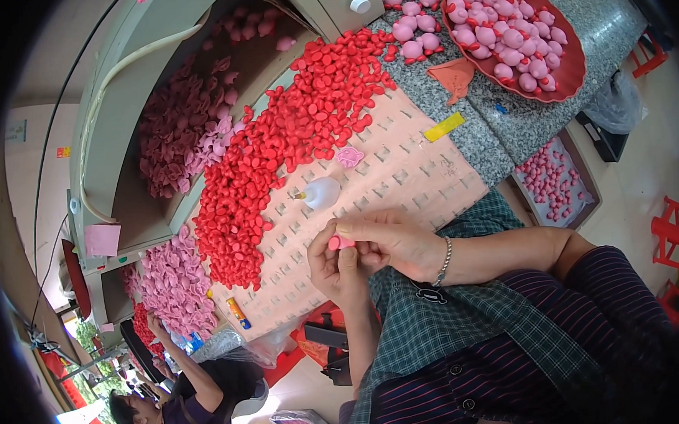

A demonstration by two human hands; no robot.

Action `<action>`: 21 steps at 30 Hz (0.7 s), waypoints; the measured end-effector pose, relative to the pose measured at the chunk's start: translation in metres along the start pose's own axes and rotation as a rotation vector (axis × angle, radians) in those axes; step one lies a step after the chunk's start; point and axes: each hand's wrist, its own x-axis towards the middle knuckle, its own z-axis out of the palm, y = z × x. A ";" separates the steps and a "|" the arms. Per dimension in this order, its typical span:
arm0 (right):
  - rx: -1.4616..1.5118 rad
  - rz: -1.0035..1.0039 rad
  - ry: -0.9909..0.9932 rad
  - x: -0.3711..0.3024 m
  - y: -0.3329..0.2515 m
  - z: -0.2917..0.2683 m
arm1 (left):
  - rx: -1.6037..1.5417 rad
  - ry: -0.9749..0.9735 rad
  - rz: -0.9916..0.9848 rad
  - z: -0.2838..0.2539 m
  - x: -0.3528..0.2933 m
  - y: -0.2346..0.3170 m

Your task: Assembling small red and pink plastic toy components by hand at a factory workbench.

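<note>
My left hand (pixel 331 270) and my right hand (pixel 399 243) meet over the near edge of the work surface. Between their fingertips is a small pink and red toy part (pixel 341 242), which the fingers partly cover. Both hands are closed on it. Just beyond them stands a small translucent squeeze bottle (pixel 322 192) with a narrow tip. A flat pink moulded piece (pixel 350 157) lies past the bottle. Along the far side spreads a heap of small red oval parts (pixel 295 107).
A red bowl (pixel 582 72) of round pink toys stands at the far right. Pink shells (pixel 175 278) are piled at left, near a co-worker (pixel 188 396). A grey cabinet (pixel 92 171) borders the back. A glue-like tube (pixel 238 313) and yellow tape (pixel 444 127) lie on the sheet.
</note>
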 end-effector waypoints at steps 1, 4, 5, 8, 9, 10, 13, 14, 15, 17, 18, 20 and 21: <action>-0.061 -0.053 -0.005 -0.002 -0.002 -0.001 | -0.153 0.001 0.002 0.001 0.003 0.000; -0.199 -0.261 -0.040 -0.003 0.001 -0.002 | -0.345 -0.014 0.004 -0.003 0.006 -0.002; -0.277 -0.420 -0.063 -0.004 0.003 -0.001 | -0.390 -0.034 0.001 -0.004 0.007 -0.003; -0.441 -0.607 -0.066 -0.004 0.003 0.002 | -0.382 0.042 0.000 -0.002 0.007 -0.003; -0.440 -0.607 -0.066 -0.002 0.003 0.000 | -0.380 0.042 -0.001 -0.002 0.007 -0.005; -0.543 -0.736 -0.076 0.003 0.004 -0.003 | -0.372 0.047 0.009 -0.003 0.007 -0.007; -0.671 -0.881 -0.080 0.005 0.005 -0.004 | -0.365 0.063 0.012 -0.001 0.007 -0.005; -0.697 -0.898 -0.075 0.005 0.004 -0.004 | -0.368 0.073 0.009 0.000 0.007 -0.004; -0.700 -0.896 -0.078 0.005 0.003 -0.005 | -0.370 0.077 0.011 -0.001 0.007 -0.006; -0.803 -0.917 -0.114 0.006 0.001 -0.011 | -0.362 0.041 0.044 -0.004 0.008 -0.008; -0.809 -0.914 -0.121 0.007 0.002 -0.013 | -0.365 0.049 0.049 -0.003 0.007 -0.008; -0.712 -0.832 -0.135 0.006 0.002 -0.013 | -0.275 0.059 0.067 -0.001 0.006 -0.006; -0.722 -0.826 -0.145 0.005 0.002 -0.011 | -0.281 0.071 0.073 -0.002 0.004 -0.007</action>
